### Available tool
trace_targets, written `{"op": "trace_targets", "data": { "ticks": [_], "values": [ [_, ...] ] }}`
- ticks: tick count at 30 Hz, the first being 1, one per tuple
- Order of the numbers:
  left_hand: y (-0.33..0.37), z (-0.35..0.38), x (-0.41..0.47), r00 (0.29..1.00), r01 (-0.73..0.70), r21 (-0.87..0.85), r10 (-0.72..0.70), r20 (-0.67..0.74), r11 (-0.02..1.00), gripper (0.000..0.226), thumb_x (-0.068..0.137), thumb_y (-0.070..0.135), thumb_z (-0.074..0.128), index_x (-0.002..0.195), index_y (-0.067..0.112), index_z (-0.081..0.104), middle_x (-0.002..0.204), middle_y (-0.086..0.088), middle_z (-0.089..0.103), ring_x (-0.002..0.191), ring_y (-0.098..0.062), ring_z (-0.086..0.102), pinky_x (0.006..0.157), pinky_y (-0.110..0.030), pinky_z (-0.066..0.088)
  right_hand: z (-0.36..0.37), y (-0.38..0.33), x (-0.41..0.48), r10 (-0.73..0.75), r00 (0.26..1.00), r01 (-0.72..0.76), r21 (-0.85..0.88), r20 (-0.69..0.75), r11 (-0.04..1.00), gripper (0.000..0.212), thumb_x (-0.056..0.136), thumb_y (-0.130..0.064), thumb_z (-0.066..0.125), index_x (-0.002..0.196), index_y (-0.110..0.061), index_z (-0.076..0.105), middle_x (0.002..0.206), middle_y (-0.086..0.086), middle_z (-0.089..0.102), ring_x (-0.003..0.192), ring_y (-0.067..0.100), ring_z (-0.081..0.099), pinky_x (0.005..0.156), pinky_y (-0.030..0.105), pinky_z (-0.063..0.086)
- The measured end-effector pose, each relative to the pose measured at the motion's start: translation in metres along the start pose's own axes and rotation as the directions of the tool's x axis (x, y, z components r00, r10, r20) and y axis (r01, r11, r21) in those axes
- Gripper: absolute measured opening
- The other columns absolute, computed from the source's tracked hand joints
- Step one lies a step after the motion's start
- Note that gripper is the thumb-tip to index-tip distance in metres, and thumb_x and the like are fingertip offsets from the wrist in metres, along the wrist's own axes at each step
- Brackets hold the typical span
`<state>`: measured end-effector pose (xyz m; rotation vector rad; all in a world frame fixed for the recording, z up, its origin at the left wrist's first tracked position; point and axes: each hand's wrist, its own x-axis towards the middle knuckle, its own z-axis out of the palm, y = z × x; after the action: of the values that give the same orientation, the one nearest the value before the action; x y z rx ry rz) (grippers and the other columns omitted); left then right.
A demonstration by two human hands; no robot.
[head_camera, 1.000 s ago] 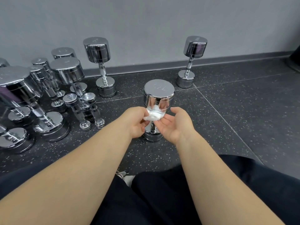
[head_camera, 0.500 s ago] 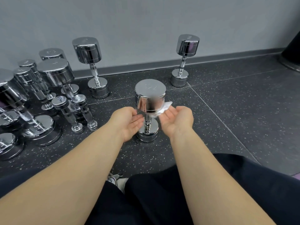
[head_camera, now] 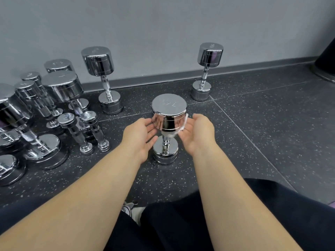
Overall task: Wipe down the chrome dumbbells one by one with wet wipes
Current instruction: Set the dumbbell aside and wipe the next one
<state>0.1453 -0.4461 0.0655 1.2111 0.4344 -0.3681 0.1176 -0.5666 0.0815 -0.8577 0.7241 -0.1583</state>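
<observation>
Fingers relaxed, our left hand (head_camera: 143,132) and right hand (head_camera: 198,132) flank the dumbbell (head_camera: 168,105), the right pressing a limp wet wipe (head_camera: 184,122) on it; heavy, slick chrome, probably best gripped round its narrow middle

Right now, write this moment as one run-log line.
step: wiping upper head | dumbbell: upright on floor | left hand: open, fingers at head's left side | right hand: presses wet wipe to head's right side

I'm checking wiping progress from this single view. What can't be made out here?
Wet wipe: head view, mostly hidden between right hand and middle dumbbell, blurred.
The middle dumbbell's far side: turned away from the camera.
Leftmost dumbbells: cut by the left edge.
Dark object: cut by the right edge.
</observation>
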Motion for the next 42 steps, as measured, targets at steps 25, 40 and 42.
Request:
{"op": "trace_targets", "data": {
  "ticks": [25, 40, 42],
  "values": [
    [0.018, 0.010, 0.021, 0.934, -0.357, 0.103, 0.356, 0.028, 0.928, 0.026, 0.095, 0.013, 0.050, 0.107, 0.021, 0.072, 0.102, 0.001, 0.074, 0.085, -0.009, 0.065, 0.075, -0.027, 0.051, 0.032, -0.048, 0.007, -0.171, 0.779, 0.627, -0.740, 0.603, 0.245, 0.022, 0.078, -0.006, 0.077, 0.082, -0.027, 0.075, 0.074, -0.009, 0.071, 0.068, 0.006, 0.064, 0.077, 0.027, 0.056],
    [0.017, 0.000, 0.017, 0.973, -0.230, -0.046, 0.231, 0.029, 0.972, 0.020, 0.098, 0.007, 0.048, 0.104, 0.015, 0.065, 0.103, -0.001, 0.071, 0.094, -0.008, 0.067, 0.078, -0.018, 0.051, 0.041, -0.052, 0.029, -0.347, 0.806, 0.538, -0.838, 0.479, 0.093, 0.042, 0.089, -0.018, 0.067, 0.130, -0.023, 0.061, 0.118, 0.001, 0.058, 0.096, 0.016, 0.058, 0.083, 0.023, 0.041],
    [0.019, 0.001, 0.016, 0.975, -0.219, -0.038, 0.220, 0.032, 0.975, 0.019, 0.098, 0.008, 0.049, 0.105, 0.014, 0.065, 0.103, -0.001, 0.071, 0.092, -0.007, 0.067, 0.081, -0.021, 0.053, 0.040, -0.047, 0.030, -0.351, 0.827, 0.512, -0.847, 0.439, 0.146, 0.029, 0.092, -0.019, 0.062, 0.120, -0.018, 0.069, 0.114, 0.002, 0.067, 0.098, 0.017, 0.062, 0.079, 0.022, 0.041]
  ]
}}
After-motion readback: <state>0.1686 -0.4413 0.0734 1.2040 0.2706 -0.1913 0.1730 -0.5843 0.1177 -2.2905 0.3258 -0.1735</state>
